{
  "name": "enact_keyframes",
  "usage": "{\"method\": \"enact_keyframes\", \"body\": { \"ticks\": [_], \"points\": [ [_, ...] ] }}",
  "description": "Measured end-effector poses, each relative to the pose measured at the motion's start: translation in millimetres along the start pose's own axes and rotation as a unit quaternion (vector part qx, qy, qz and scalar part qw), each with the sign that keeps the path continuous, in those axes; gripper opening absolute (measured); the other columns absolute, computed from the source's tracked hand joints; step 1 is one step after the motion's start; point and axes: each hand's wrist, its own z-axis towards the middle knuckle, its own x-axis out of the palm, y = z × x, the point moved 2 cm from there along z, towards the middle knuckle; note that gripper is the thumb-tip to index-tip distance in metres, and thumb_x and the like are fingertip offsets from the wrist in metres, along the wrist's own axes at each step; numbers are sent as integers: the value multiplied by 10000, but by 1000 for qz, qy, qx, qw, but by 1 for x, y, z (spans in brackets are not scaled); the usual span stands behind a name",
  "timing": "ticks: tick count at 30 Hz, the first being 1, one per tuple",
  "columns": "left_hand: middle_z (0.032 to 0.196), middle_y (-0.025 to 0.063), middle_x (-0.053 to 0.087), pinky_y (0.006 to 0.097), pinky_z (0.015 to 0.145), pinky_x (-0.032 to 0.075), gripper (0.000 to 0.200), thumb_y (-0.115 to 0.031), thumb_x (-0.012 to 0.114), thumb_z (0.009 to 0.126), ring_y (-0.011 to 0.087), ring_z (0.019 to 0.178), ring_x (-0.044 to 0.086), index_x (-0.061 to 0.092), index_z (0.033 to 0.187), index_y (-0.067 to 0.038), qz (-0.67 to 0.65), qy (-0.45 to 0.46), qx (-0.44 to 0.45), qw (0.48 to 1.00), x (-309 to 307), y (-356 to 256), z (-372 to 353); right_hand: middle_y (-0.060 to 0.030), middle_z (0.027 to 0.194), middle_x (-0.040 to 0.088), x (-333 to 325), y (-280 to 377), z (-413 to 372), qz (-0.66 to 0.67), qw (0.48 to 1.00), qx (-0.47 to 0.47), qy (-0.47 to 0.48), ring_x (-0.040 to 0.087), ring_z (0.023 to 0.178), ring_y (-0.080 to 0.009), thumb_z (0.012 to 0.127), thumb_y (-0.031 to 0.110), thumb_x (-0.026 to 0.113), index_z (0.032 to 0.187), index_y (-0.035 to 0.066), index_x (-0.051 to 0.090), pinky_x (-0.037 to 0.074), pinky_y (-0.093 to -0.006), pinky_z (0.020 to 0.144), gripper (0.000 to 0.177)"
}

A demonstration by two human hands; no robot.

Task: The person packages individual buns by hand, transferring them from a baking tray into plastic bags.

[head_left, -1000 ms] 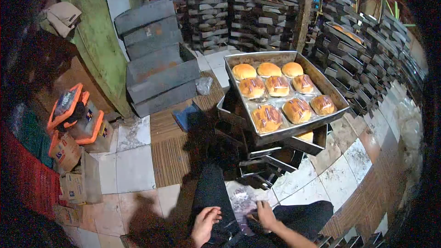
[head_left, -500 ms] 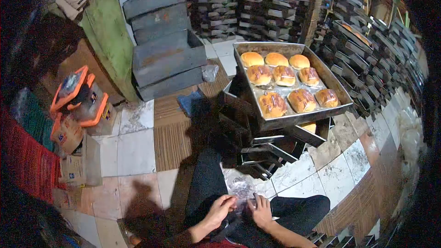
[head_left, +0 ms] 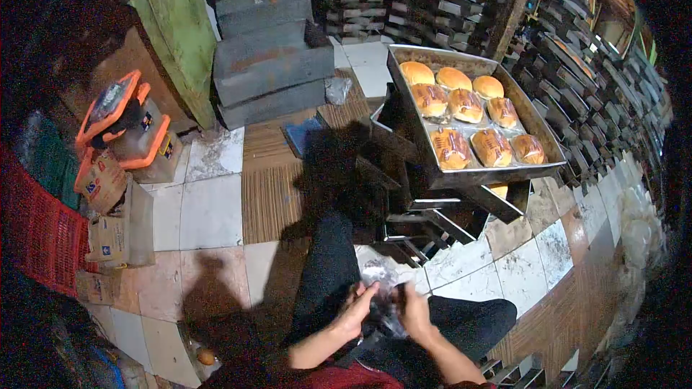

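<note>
While you sit with your black-trousered legs (head_left: 461, 323) apart, a crumpled piece of thin clear plastic (head_left: 378, 271) lies between your hands, above the gap between your thighs. At its seven o'clock, your left hand (head_left: 352, 312) is half curled, thumb forward, touching the plastic; you cannot tell whether it grips. At five o'clock, your right hand (head_left: 414, 311) is bent-fingered and blurred, its hold unclear. Toward one o'clock, a square metal tray (head_left: 504, 173) bears nine round golden-brown buns (head_left: 465, 106), the nearer six in clear wrappers, atop staggered dark trays (head_left: 414, 173). Grey rectangular crates (head_left: 270, 72) stand at eleven; orange-lidded clear boxes (head_left: 148, 148) at ten.
</note>
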Motion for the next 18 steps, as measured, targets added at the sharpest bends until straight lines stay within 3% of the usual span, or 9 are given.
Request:
{"method": "enact_keyframes", "body": {
  "ticks": [3, 4, 5, 6, 7, 9, 14, 16, 18],
  "points": [
    [1174, 81, 473, 320, 930, 352, 416, -253, 581, 839, 200, 1095, 440, 407, 1171, -73, 116, -1, 159, 980, -9, 15, 12, -61, 523, 510, 19, -76, 10, 120, 981, 156, 5, 472, 506, -150, 886, 226, 464, 797, -25, 553, 365, -303, 483, 281],
    [1071, 103, 542, 279, 855, 406, 312, -197, 568, 850, 198, 990, 517, 465, 1105, -49, 230, 70, 210, 948, -12, 23, 20, -48, 657, 559, 11, -69, 12, -47, 998, 45, 21, 487, 568, -122, 888, 217, 453, 848, -21, 575, 372, -284, 542, 270],
    [962, 120, 579, 312, 823, 426, 263, -231, 580, 837, 237, 933, 554, 527, 1005, -36, 349, 90, 223, 906, -3, 16, 10, -131, 918, 580, 24, -96, 8, 102, 994, 32, -6, 550, 754, -217, 820, 130, 541, 900, 13, 595, 408, -319, 664, 151],
    [955, 139, 584, 343, 815, 429, 274, -265, 557, 843, 268, 918, 562, 544, 980, -27, 425, 136, 245, 860, 3, 27, 16, -170, 1086, 511, 18, -87, 7, -165, 970, -178, -21, 500, 881, -302, 730, 68, 585, 951, 43, 606, 405, -354, 749, 223],
    [948, 158, 588, 374, 806, 433, 300, -298, 535, 850, 299, 903, 569, 562, 955, -18, 497, 182, 261, 807, 2, 46, 22, -148, 1017, 510, 21, -83, 1, -218, 957, -184, -54, 477, 852, -292, 686, 67, 584, 1013, 71, 598, 405, -382, 748, 327],
    [923, 185, 604, 444, 786, 428, 391, -372, 464, 866, 346, 880, 573, 584, 931, -6, 774, 190, 248, 551, -3, 77, 39, -123, 905, 506, 17, -67, -9, -238, 952, -184, -50, 475, 796, -275, 678, 71, 583, 1057, 74, 575, 406, -371, 737, 379],
    [840, 170, 628, 405, 702, 463, 373, -332, 454, 876, 294, 776, 614, 586, 896, 17, 623, 401, 80, 666, 9, 42, 20, -145, 1023, 546, 40, -75, -40, -177, 948, -243, 101, 539, 885, -310, 689, 100, 572, 975, 22, 560, 456, -386, 733, 297],
    [779, 105, 622, 326, 683, 465, 275, -218, 437, 897, 181, 737, 595, 588, 847, 6, 413, 338, 125, 836, -4, 8, 27, -166, 985, 567, 47, -63, -71, -93, 954, -206, 197, 573, 802, -324, 749, 103, 551, 918, 11, 559, 480, -383, 674, 193],
    [784, 105, 621, 333, 663, 463, 278, -215, 423, 902, 185, 709, 587, 588, 822, -6, 406, 269, 149, 861, -1, -23, 36, -161, 859, 600, 22, -29, -85, 59, 954, -125, 264, 595, 703, -328, 795, 83, 557, 887, 17, 569, 494, -357, 622, 114]
  ]
}}
